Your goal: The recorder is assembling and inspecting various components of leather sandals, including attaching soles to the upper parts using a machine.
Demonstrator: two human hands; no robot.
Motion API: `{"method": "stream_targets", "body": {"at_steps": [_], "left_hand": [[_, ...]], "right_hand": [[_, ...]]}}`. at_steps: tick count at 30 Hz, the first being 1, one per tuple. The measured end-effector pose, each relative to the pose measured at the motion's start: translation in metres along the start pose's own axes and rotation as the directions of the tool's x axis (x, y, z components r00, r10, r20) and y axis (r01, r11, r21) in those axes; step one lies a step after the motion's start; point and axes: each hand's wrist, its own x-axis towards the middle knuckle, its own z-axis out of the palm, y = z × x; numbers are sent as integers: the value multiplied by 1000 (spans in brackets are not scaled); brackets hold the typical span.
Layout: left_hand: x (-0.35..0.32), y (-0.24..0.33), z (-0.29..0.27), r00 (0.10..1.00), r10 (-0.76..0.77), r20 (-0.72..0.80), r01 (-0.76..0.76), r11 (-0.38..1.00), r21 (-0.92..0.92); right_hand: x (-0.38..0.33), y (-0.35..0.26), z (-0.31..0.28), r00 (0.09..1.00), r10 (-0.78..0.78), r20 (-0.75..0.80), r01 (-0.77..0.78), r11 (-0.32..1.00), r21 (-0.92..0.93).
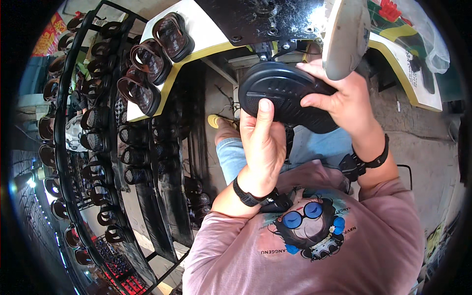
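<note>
A black shoe sole (pixel 290 98), tread side up, is held between my two hands just below the machine's black metal plate (pixel 265 22). My left hand (pixel 263 145) grips its left part, the thumb pressed flat on the tread and the other fingers hidden underneath. Around the right end my right hand (pixel 346 96) is closed, thumb on the tread and index finger along the far edge. A pale rounded machine part (pixel 348 39) hangs in front of the fingers of that hand. Whether an upper is attached beneath the sole cannot be seen.
Several brown sandals (pixel 145 61) sit on the white, yellow-edged tabletop (pixel 209 32) at the far left. A black rack (pixel 61 123) with rows of dark sandals fills the left side. At the far right, a clear plastic bag (pixel 435 54) hangs over the other table wing (pixel 415 81).
</note>
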Motion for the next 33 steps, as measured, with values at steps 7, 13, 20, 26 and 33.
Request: {"method": "stream_targets", "body": {"at_steps": [7,13,20,26,33], "left_hand": [[3,6,-7,1000,-14,-25,12,994,-107],[-1,26,-32,973,224,64,-233,925,302],[-24,40,-70,503,10,864,-835,-250,489],[-76,31,-107,685,212,697,-639,-286,715],[-101,19,-148,993,52,107,-114,659,743]], "right_hand": [[15,-16,-4,991,4,131,-3,1000,-15],[-30,-4,40,975,200,100,-220,934,280],[-53,-5,72,615,55,787,-702,-416,578],[-82,-1,106,637,236,734,-705,-207,678],[-93,-11,114,675,267,688,-688,-110,718]]}}
